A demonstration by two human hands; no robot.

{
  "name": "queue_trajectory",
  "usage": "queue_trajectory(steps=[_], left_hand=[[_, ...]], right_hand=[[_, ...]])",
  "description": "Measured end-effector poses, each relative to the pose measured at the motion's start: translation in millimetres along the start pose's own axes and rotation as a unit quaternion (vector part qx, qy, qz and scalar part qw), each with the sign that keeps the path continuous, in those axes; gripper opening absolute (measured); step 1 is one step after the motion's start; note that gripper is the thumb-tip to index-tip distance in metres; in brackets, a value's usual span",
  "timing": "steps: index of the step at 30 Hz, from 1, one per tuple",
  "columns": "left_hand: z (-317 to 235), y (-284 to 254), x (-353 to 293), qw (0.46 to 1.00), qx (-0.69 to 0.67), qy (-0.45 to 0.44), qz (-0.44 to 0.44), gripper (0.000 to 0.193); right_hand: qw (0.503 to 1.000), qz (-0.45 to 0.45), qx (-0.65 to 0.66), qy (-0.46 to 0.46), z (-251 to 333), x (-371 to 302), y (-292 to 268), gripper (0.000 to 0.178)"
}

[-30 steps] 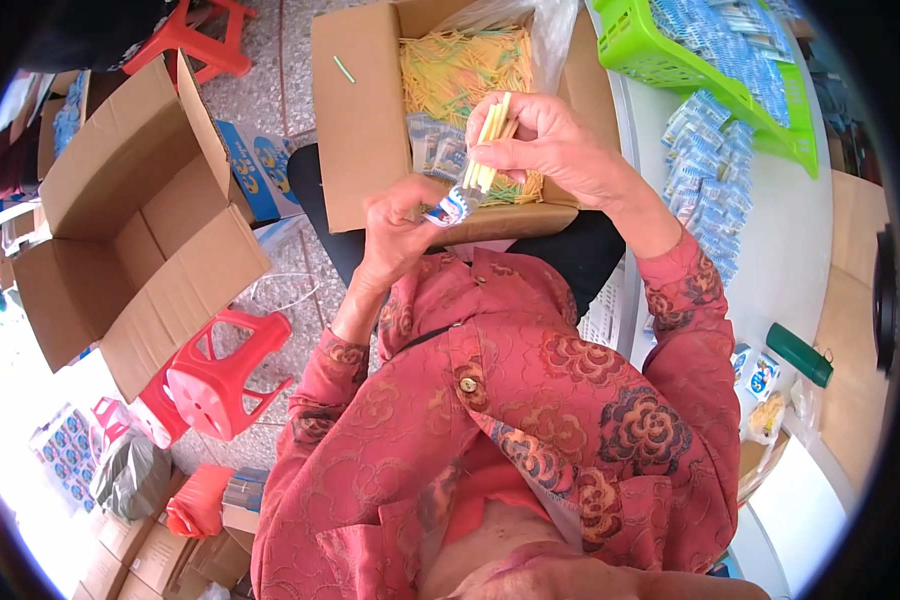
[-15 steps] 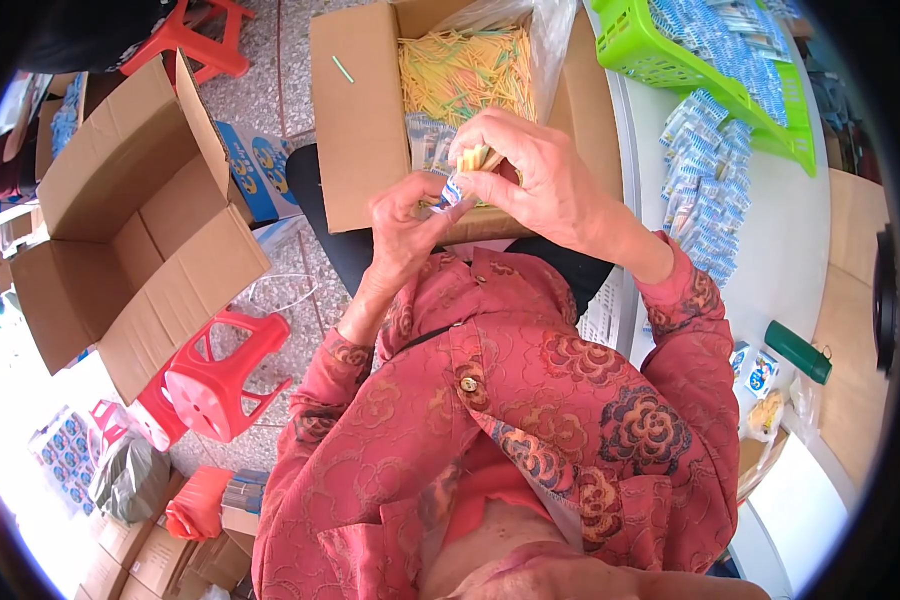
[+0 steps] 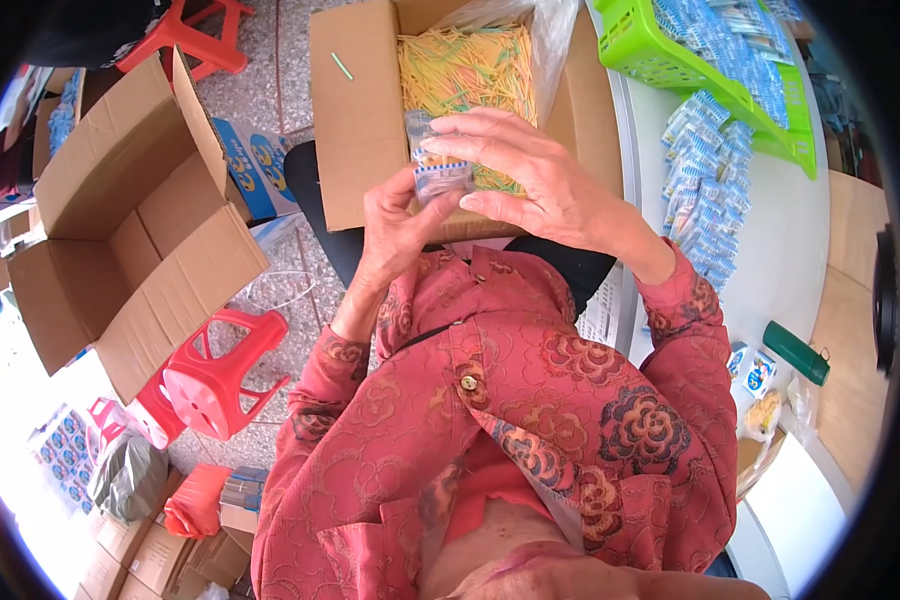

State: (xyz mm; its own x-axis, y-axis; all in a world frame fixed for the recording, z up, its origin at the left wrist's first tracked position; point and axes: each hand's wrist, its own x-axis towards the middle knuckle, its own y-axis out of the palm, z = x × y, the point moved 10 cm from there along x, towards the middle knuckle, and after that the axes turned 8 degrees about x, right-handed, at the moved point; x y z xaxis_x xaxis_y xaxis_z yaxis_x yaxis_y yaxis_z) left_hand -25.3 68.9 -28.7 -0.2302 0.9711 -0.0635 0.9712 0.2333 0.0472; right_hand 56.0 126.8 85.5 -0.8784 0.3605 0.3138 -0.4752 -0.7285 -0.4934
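Note:
A small clear plastic packet (image 3: 442, 182) with blue and white stripes is pinched between the thumb and fingers of my left hand (image 3: 398, 215). Something orange-yellow shows at its upper part, but I cannot make out its full contents. My right hand (image 3: 535, 175) is spread over the packet, fingers apart, with the fingertips close to its top and right side; whether they touch it is unclear. Behind both hands stands an open cardboard box (image 3: 355, 130) holding a heap of thin yellow, orange and green sticks (image 3: 465, 65). More clear packets lie inside it, partly hidden by my hands.
On the white table at right are a pile of blue-striped packets (image 3: 705, 190), a green basket (image 3: 660, 60) full of them, and a dark green cylindrical case (image 3: 797, 352). To the left stand an open cardboard box (image 3: 140, 235) and red plastic stools (image 3: 225, 375).
The yellow sticks that my right hand was pinching at the packet no longer show between its fingers, which have spread apart. My left hand has turned the packet more upright.

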Motion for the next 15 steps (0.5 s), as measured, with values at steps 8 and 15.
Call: queue_trajectory(steps=[8, 15], left_hand=[[-9, -23, 1, 0.999, 0.01, 0.001, -0.038, 0.023], [6, -33, -8, 0.996, 0.05, -0.024, -0.063, 0.018]], right_hand=[[0.966, -0.05, 0.056, 0.245, -184, -15, -4, 0.036], [0.877, 0.15, -0.21, 0.405, -348, -106, 81, 0.018]])
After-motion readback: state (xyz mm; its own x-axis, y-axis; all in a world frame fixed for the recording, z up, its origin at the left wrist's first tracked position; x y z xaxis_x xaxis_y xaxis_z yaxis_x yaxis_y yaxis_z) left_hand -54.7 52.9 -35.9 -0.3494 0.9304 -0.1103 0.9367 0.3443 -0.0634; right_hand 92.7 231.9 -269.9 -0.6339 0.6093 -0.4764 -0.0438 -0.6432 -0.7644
